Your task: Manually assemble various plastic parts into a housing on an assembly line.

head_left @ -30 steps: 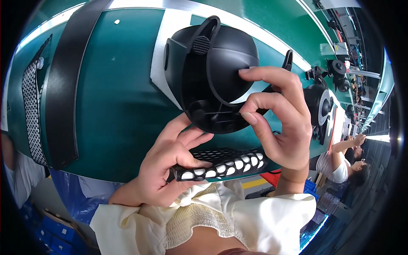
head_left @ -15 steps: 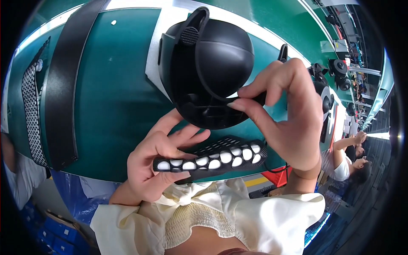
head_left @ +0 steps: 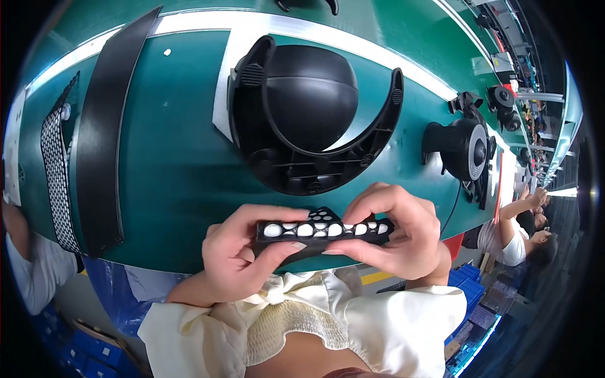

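Close to the table's near edge, my left hand (head_left: 234,252) and my right hand (head_left: 403,234) grip the two ends of a black perforated strip (head_left: 317,230) with large round holes showing white. Thumbs lie along its near side and fingers along its far side. Beyond my hands rests a rounded black plastic housing (head_left: 318,94), with a curved black bracket (head_left: 315,173) around its near side. The bracket's ends rise as ribbed prongs. Neither hand touches the housing or bracket.
At the left lie a long dark flat band (head_left: 104,151) and another perforated strip (head_left: 55,176) on the green table (head_left: 170,157). To the right stands a black round device with a ringed face (head_left: 469,150). A person (head_left: 513,242) sits farther right; another person's arm (head_left: 16,227) shows at far left.
My right hand has let go of the bracket's right side and moved down to the perforated strip's right end. My left hand keeps its grip. The bracket's right prong now shows fully.
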The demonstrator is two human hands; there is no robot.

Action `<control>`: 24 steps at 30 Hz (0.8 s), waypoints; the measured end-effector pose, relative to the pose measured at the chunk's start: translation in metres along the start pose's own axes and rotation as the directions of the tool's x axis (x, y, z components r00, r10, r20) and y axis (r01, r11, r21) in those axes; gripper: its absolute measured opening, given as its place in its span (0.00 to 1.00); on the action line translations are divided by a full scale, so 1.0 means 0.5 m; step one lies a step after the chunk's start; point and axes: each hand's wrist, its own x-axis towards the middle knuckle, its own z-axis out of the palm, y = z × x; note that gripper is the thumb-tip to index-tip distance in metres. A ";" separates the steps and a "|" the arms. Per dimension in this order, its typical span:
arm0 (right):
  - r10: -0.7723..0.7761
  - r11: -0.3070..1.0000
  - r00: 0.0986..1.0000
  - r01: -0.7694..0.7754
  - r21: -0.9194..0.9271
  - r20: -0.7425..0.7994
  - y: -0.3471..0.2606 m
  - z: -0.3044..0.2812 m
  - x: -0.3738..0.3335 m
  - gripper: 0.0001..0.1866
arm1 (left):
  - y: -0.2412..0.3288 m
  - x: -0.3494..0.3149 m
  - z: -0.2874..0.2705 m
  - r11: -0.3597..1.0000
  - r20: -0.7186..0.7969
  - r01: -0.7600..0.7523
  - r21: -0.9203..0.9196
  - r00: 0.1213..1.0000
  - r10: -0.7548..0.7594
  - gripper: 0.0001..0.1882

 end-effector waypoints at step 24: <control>-0.469 0.840 0.856 0.357 -0.408 -0.219 -0.046 0.035 0.017 0.14 | 0.008 0.009 0.029 0.969 -0.112 -0.199 0.150 0.970 0.216 0.08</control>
